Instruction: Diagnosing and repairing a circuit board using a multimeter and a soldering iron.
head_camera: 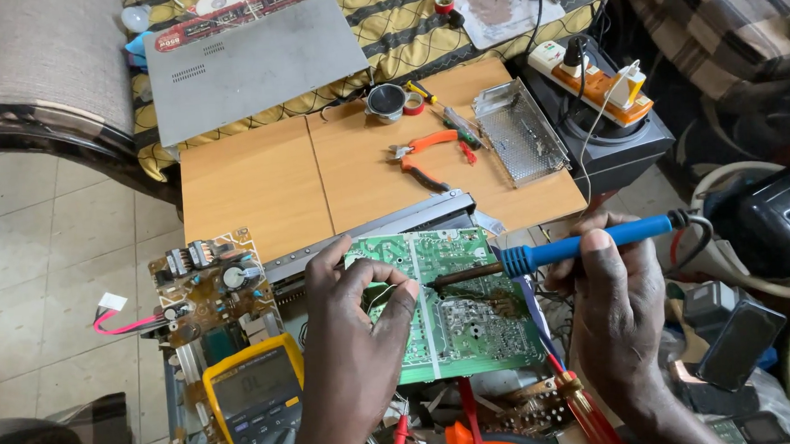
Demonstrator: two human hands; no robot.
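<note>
Circuit board (458, 313): green, flat, rectangular, lying solder side up on an open metal chassis (369, 237) at the near edge of a wooden table (320, 167); left part covered by the left hand.
Hidden: lower end of the board edge lost among loose parts and red-handled tools; fine solder wire at the left fingertips too thin to make out for certain; display of the yellow multimeter (256, 400) partly cut off by the wrist and the frame bottom.
Left hand (356, 341): reaching in from below, back upward, thumb and forefinger pinched together over the board close to the iron's tip, other fingers curled and resting on the board.
Right hand (616, 305): fist closed round the blue handle, thumb laid along the top, wrist cut off at the frame bottom.
Soldering iron (550, 252): blue ribbed plastic grip, dark metal shaft pointing left, tip touching the board near its middle, cable trailing off right.
Second board (209, 290): brown, crowded with coils and capacitors, left of the chassis.
Pliers (427, 153): orange grips, lying on the table well beyond the board.
Perforated metal cover (518, 130): silvery, beside the pliers.
</note>
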